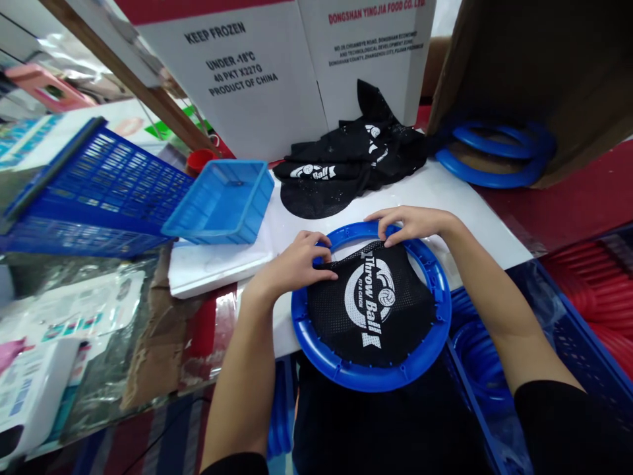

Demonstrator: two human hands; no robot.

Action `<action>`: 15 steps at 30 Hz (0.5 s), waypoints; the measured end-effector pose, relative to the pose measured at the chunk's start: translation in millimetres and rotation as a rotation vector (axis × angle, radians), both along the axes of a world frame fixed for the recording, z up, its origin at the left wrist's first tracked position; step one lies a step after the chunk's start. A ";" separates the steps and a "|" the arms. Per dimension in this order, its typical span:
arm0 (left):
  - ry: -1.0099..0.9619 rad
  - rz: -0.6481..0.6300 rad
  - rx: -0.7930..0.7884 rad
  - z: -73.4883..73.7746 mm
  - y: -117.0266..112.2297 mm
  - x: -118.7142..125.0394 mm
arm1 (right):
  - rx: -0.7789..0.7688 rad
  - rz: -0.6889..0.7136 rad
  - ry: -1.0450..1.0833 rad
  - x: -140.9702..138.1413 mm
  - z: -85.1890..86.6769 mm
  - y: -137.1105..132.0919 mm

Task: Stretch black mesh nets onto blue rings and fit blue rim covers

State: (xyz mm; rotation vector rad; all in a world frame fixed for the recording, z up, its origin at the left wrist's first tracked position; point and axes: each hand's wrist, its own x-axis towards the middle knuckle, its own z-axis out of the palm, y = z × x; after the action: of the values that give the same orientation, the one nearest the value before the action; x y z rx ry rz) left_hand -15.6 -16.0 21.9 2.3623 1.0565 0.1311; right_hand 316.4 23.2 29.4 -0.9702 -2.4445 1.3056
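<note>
A blue plastic ring (372, 377) lies at the table's front edge, tilted toward me. A round black mesh net (326, 310) printed "Throw Ball" is stretched across it, fastened at small pegs along the lower and side rim. At the top, a gap shows between mesh and ring. My left hand (301, 264) pinches the mesh's upper left edge between thumb and curled fingers, beside the ring. My right hand (408, 223) lies over the ring's top, with thumb and fingers closed on the upper mesh edge and the index finger reaching left.
Behind lies a pile of black mesh nets (341, 165) against a white carton (247, 99). Two blue rings (487, 171) rest in a cardboard box at right. A light blue tray (222, 198) and a blue basket (113, 191) stand left. Red rings (583, 284) fill a crate at right.
</note>
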 end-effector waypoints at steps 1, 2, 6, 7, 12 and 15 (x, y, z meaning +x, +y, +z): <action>-0.013 0.006 -0.005 0.5 -0.1 0.0 | 0.003 0.011 -0.005 -0.1 -0.3 0.2; -0.036 0.014 -0.009 1.3 -0.2 -0.5 | 0.009 0.016 -0.009 -0.1 -0.5 0.4; -0.148 0.084 -0.046 6.2 -0.6 -4.6 | 0.044 -0.017 -0.002 0.7 -0.6 0.6; -0.168 0.124 -0.068 7.3 -0.7 -5.6 | 0.054 -0.028 0.004 1.0 -0.6 0.6; -0.219 0.301 -0.183 10.9 0.1 -8.5 | 0.084 -0.062 0.019 1.7 -1.4 1.0; -0.234 0.322 -0.191 12.1 1.1 -8.6 | 0.082 -0.079 -0.002 0.9 -1.7 1.1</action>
State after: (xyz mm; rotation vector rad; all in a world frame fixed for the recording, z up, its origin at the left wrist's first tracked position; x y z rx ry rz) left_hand -24.2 -14.9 33.9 1.9410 1.2630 0.3959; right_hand 317.4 24.2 27.8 -1.0360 -2.4145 1.1706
